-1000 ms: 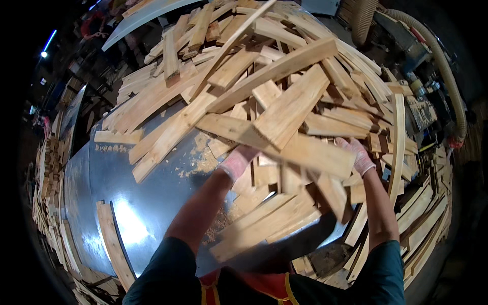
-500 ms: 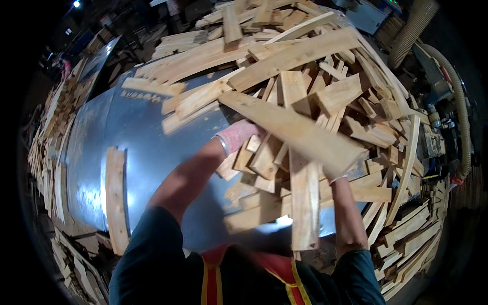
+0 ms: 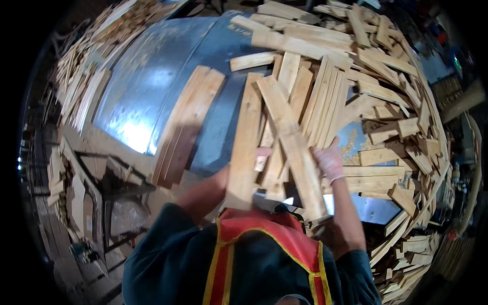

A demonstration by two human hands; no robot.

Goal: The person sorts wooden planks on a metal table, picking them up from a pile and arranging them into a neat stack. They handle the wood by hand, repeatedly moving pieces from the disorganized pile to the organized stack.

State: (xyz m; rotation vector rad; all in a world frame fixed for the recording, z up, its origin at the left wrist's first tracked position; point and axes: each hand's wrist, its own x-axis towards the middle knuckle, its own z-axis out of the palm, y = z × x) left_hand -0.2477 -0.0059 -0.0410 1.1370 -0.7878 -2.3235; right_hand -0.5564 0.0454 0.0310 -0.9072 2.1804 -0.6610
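Note:
Pale wooden boards lie lengthwise toward me between my gloved hands. My left hand (image 3: 263, 152) is mostly hidden behind a left board (image 3: 244, 137), its pink glove showing at that board's right edge. It appears closed round the board. Across the middle boards slants another board (image 3: 290, 134), its near end close to my apron. My right hand (image 3: 329, 158), in a pink-white glove, is closed at the right side of the bunch, against the boards' edges. Just beyond it are several narrow strips (image 3: 325, 104) lying side by side.
Left of the bunch, boards lie side by side (image 3: 190, 117) on the shiny metal tabletop (image 3: 147, 86). Loose offcuts (image 3: 391, 91) crowd the right side. More wood is stacked at the far left (image 3: 96, 61). A metal frame (image 3: 101, 203) stands lower left; a hose (image 3: 473, 168) hangs at the far right.
The view has shifted toward the right of the table. The wide board that lay across my arms now points toward me, and both hands have come nearer my body with boards between them.

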